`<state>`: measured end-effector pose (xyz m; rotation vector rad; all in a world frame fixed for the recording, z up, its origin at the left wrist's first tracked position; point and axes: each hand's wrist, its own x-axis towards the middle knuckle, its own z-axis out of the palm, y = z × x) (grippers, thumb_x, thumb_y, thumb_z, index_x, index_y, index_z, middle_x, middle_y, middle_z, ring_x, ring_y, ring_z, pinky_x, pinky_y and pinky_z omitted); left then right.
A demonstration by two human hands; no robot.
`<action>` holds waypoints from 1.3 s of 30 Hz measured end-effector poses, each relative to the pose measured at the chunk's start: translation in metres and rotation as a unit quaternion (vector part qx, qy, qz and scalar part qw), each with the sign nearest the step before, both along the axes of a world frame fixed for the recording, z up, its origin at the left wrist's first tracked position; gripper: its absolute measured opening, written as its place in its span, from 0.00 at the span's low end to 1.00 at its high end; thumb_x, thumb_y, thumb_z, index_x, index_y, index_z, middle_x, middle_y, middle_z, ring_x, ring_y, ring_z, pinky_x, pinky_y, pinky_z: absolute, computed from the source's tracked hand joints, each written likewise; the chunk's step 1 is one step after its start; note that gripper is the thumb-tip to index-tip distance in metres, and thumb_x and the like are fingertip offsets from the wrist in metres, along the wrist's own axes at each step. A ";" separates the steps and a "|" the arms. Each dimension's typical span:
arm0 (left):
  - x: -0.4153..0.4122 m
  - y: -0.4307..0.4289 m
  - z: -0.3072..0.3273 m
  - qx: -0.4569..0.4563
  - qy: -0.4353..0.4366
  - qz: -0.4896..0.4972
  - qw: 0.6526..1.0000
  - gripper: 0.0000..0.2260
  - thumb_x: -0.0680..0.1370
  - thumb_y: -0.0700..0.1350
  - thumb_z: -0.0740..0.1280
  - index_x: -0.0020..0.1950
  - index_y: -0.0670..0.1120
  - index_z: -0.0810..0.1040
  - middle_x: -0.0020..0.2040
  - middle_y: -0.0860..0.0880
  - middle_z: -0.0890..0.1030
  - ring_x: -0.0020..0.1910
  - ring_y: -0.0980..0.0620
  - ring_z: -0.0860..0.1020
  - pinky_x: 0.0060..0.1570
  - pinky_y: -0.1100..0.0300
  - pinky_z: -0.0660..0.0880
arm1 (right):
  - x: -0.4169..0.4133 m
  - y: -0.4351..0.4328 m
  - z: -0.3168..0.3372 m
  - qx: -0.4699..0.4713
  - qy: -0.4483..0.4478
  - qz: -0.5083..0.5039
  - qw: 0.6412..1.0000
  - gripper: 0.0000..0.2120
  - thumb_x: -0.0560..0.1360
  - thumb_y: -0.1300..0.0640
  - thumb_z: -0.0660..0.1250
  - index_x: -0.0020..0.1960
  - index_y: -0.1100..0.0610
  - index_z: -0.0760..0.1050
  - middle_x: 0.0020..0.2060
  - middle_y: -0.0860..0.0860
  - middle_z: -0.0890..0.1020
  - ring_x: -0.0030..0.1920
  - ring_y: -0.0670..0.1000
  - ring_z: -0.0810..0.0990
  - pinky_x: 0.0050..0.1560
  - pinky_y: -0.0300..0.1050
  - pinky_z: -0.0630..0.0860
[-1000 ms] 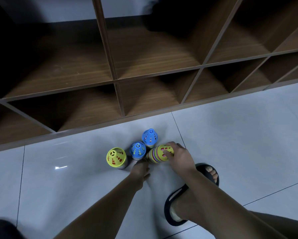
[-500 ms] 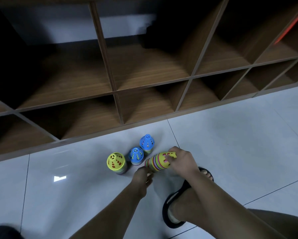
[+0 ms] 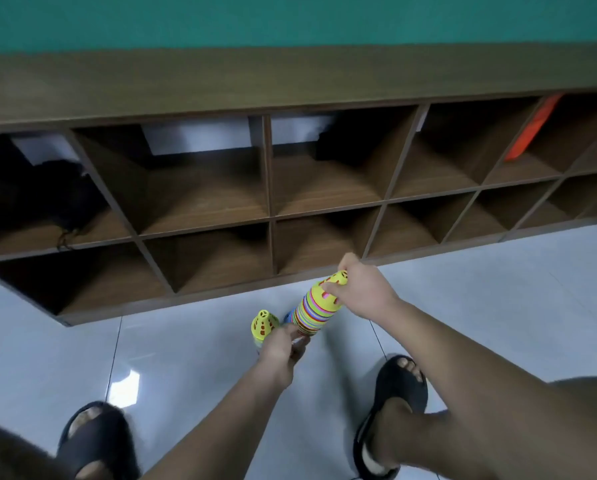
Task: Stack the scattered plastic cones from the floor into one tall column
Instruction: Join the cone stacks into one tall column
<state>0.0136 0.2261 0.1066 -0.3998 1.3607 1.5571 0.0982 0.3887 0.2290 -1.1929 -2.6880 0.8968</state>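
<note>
The stack (image 3: 312, 310) is a nested column of plastic cones. Its side is banded with thin rims of yellow, green, pink, blue and orange. The top cone (image 3: 337, 278) is yellow, with a rounded tip and cut-out holes that show pink beneath.

The long axis is tilted. It runs from the lower end, nearer the person, up and to the right, and the tip points toward the shelf (image 3: 200, 188).

The right hand (image 3: 363, 292) grips the tip end, fingers curled over the top cone. The left hand (image 3: 278, 344) is curled round the lower end and hides it.

The stack is between the two hands, over the floor (image 3: 186, 341) near its edge along the shelf base. Whether the stack touches the floor cannot be told.

A yellow cone (image 3: 264, 323) stands upright on the floor just left of the stack. A blue cone (image 3: 288, 315) shows partly between them.
</note>
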 end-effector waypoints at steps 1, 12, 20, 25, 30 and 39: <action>-0.003 -0.006 0.003 0.013 0.009 0.009 1.000 0.06 0.77 0.34 0.67 0.46 0.45 0.79 0.44 0.45 0.83 0.37 0.51 0.85 0.34 0.64 0.78 | -0.005 -0.006 0.007 0.004 0.004 0.010 1.000 0.21 0.68 0.35 0.71 0.48 0.47 0.66 0.38 0.51 0.84 0.42 0.55 0.84 0.44 0.54 0.82; -0.049 -0.062 0.025 0.034 0.017 0.073 0.997 0.11 0.81 0.32 0.65 0.61 0.38 0.81 0.51 0.39 0.84 0.45 0.47 0.81 0.29 0.62 0.81 | -0.073 -0.064 0.020 0.001 0.024 0.047 0.999 0.20 0.72 0.42 0.77 0.50 0.54 0.72 0.42 0.54 0.81 0.40 0.55 0.81 0.37 0.47 0.74; -0.054 -0.058 0.014 0.014 -0.001 0.085 0.996 0.09 0.82 0.30 0.60 0.48 0.35 0.79 0.31 0.47 0.84 0.42 0.48 0.81 0.29 0.62 0.80 | -0.094 -0.073 -0.012 0.029 -0.008 0.066 0.997 0.20 0.74 0.41 0.74 0.51 0.53 0.70 0.43 0.56 0.81 0.44 0.60 0.81 0.42 0.52 0.81; -0.051 -0.055 -0.003 -0.033 0.015 0.070 0.997 0.14 0.81 0.29 0.57 0.40 0.40 0.75 0.25 0.50 0.77 0.25 0.58 0.78 0.27 0.67 0.76 | -0.098 -0.075 -0.033 0.052 -0.032 0.094 0.994 0.21 0.74 0.39 0.73 0.51 0.53 0.70 0.41 0.56 0.82 0.43 0.61 0.82 0.42 0.55 0.82; -0.048 -0.053 -0.019 -0.052 0.007 0.064 0.997 0.12 0.80 0.32 0.60 0.42 0.41 0.78 0.30 0.48 0.79 0.31 0.52 0.76 0.30 0.65 0.76 | -0.101 -0.079 -0.046 0.033 -0.039 0.117 0.992 0.19 0.72 0.37 0.74 0.50 0.50 0.73 0.43 0.53 0.82 0.47 0.58 0.80 0.42 0.52 0.79; -0.030 -0.045 -0.057 -0.100 0.001 0.049 0.994 0.10 0.81 0.39 0.64 0.61 0.40 0.80 0.53 0.41 0.87 0.44 0.48 0.81 0.43 0.58 0.76 | -0.085 -0.058 -0.068 -0.058 0.073 0.041 0.995 0.30 0.74 0.23 0.59 0.40 0.51 0.73 0.34 0.46 0.80 0.40 0.49 0.78 0.45 0.50 0.77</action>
